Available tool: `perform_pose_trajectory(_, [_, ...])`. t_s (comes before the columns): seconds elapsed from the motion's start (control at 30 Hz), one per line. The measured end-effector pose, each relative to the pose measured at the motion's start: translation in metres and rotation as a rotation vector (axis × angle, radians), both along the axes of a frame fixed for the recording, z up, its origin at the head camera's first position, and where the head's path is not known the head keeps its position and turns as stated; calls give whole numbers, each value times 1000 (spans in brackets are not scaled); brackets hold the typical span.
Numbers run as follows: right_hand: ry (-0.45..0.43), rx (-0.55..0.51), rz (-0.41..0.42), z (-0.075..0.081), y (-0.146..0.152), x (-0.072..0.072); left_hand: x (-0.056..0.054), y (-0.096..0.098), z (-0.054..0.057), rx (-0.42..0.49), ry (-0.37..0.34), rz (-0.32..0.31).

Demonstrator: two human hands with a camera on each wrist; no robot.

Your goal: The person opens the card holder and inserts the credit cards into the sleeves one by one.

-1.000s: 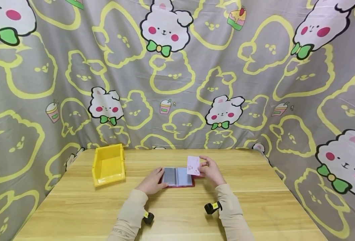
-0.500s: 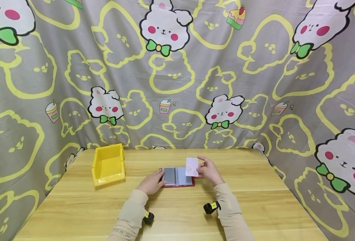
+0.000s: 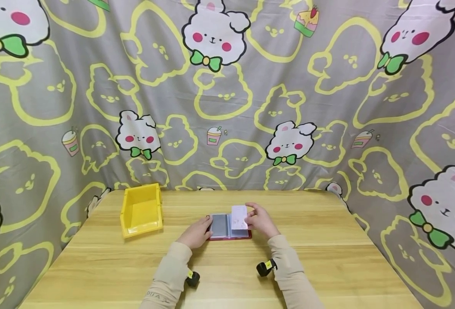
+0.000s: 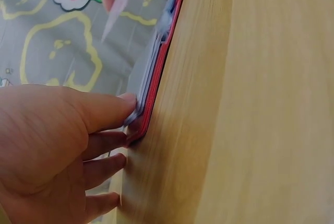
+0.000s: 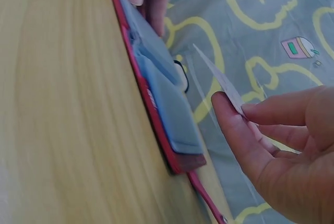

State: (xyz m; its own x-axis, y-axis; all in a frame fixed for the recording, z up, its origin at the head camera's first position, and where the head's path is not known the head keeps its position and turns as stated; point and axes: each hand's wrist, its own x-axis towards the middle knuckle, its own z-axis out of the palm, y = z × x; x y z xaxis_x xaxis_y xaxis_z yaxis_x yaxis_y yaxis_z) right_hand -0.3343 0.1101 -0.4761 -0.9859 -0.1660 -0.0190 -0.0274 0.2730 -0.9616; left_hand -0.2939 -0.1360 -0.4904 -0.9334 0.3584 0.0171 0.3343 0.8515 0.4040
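A red card holder [image 3: 219,226] with clear plastic sleeves lies open on the wooden table. My left hand [image 3: 195,234] grips its left edge; in the left wrist view the thumb [image 4: 109,110] presses on the sleeves [image 4: 147,78] while the other fingers sit along the cover's edge. Over the right-hand page my right hand [image 3: 261,221] pinches a pale card with pink print [image 3: 238,217] between thumb and fingers. The right wrist view has this card [image 5: 222,80] tilted and apart from the blue-tinted sleeves [image 5: 169,114]. A red strap [image 5: 206,195] extends from the cover.
A yellow plastic bin [image 3: 142,228] stands at the left of the table [image 3: 219,270]. Behind and beside the table hangs a grey curtain [image 3: 227,167] with cartoon prints. Each wrist wears a small black camera, such as the right one [image 3: 264,269].
My right hand has moved left with the card, from the holder's right side to over its right-hand page. The left hand keeps its place on the left edge.
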Motion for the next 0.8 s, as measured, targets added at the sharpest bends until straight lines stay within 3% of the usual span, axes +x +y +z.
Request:
perform_pose_trajectory(0.23, [7,97,12,-4,-15,2,-1,0,0,12,-2,10])
perform_pose_trajectory(0.8, [-57,181,-86,3,-27,9,0,1,0,45,-15,19])
